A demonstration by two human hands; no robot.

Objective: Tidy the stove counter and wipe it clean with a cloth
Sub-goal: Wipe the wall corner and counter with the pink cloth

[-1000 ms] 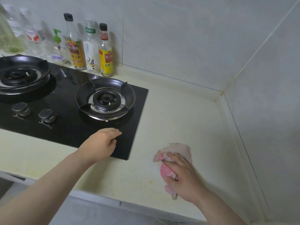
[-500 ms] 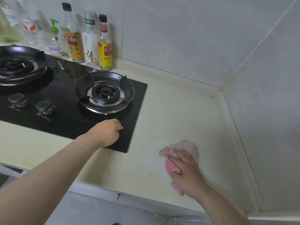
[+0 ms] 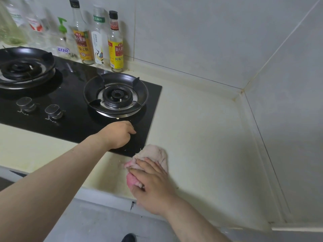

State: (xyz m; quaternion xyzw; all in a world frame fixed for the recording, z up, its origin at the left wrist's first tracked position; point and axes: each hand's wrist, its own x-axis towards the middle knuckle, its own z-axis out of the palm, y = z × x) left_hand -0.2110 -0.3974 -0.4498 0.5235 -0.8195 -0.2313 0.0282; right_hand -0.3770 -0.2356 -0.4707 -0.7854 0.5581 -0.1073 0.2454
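The right hand (image 3: 153, 184) lies on top of a cloth (image 3: 152, 154) and presses it to the counter (image 3: 201, 137). Its fingers reach forward over the bundle, and the pink part bulges out between them and the thumb, so the hand grasps the cloth as well as bearing down on it. A dark ring (image 3: 143, 186) shows on one finger. The cloth is bunched, pale on the far side and pink under the hand. It sits on the cream counter just off the front right corner of the stove (image 3: 73, 123), its far edge just beside the black glass. A few pale specks (image 3: 120, 161) lie on the counter next to it.

The left hand (image 3: 118, 135) rests on the black glass near that same corner, in front of the right burner (image 3: 115, 95). Its fingers are curled under into a loose fist, and nothing shows inside it.

Further left on the stove are two round knobs (image 3: 52, 110), and behind them the left burner (image 3: 22, 69). A row of bottles (image 3: 115, 44) stands upright along the tiled wall (image 3: 192, 32) behind the stove. To the right of the stove the counter runs to the corner where two walls meet.
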